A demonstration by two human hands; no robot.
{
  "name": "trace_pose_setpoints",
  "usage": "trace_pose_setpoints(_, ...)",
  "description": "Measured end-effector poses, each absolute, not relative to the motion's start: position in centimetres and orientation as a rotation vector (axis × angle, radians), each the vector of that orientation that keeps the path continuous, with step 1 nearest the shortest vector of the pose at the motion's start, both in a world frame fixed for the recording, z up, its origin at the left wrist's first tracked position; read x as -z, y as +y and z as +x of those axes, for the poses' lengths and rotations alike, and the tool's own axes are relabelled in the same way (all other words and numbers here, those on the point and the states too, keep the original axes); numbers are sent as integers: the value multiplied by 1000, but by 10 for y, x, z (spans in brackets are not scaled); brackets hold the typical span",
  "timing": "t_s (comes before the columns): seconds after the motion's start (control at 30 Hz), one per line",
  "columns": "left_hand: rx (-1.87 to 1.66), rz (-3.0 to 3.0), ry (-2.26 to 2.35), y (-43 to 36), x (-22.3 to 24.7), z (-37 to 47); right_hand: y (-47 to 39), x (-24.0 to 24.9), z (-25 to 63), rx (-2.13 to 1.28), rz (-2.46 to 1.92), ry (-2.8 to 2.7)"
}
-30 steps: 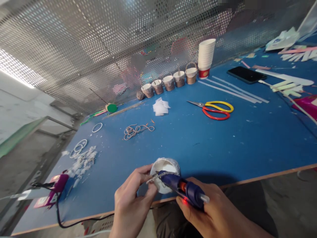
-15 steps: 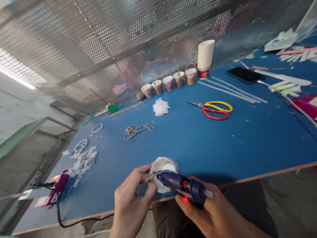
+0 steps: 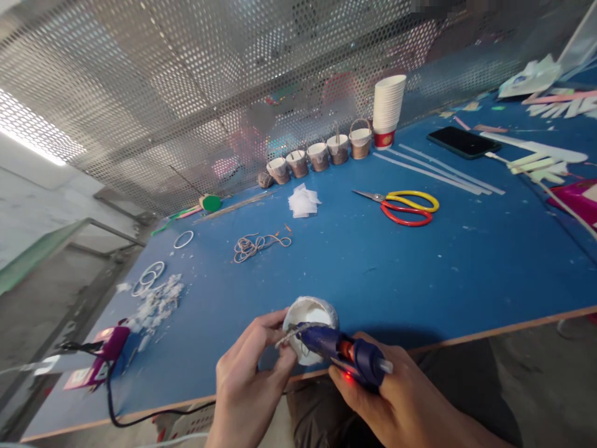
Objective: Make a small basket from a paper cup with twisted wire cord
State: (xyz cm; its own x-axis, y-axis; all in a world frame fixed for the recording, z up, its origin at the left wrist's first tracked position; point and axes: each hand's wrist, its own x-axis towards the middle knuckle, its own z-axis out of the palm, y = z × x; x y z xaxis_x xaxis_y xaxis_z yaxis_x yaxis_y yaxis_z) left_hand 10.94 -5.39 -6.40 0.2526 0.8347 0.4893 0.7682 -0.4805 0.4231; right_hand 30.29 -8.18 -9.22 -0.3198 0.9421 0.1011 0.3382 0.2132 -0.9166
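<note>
My right hand (image 3: 380, 392) is wrapped round a dark blue hot glue gun (image 3: 342, 348) with a red light lit on it. A clear glue stick pokes from its back end. The nozzle points left over the rim of a small white paper cup (image 3: 310, 303) near the table's front edge. Between thumb and index finger, my left hand (image 3: 254, 367) pinches a short piece of twine (image 3: 284, 339) against the cup's left side. The nozzle tip is close to the twine; whether they touch, I cannot tell. The cup's near right side is hidden behind the gun.
Loose twine (image 3: 254, 247), white paper squares (image 3: 304, 201) and scissors (image 3: 405, 206) lie beyond the cup. Several twine-wrapped cups (image 3: 318, 158) and a cup stack (image 3: 388, 106) line the mesh panel. A phone (image 3: 462, 142) lies right, a purple power strip (image 3: 109, 351) left.
The glue gun has shifted very slightly, its back end a little left and down. Both hands keep their holds and everything else stays put.
</note>
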Motion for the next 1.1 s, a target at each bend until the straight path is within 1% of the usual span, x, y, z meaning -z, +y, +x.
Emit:
trace_pose_setpoints(0.43, -1050, 2436, 1535, -52, 63, 111, -80, 87, 306, -1027, -1204, -1877)
trace_pose_setpoints(0.6, -1090, 2358, 1549, -53, 65, 111, -80, 88, 306, -998, -1210, -1893)
trace_pose_setpoints(0.97, -1106, 2345, 1669, -56, 65, 112, -83, 92, 305, -858, -1201, -1940)
trace_pose_setpoints(1.1, -1123, 2326, 1625, -55, 64, 112, -82, 93, 304, -889, -1175, -1965)
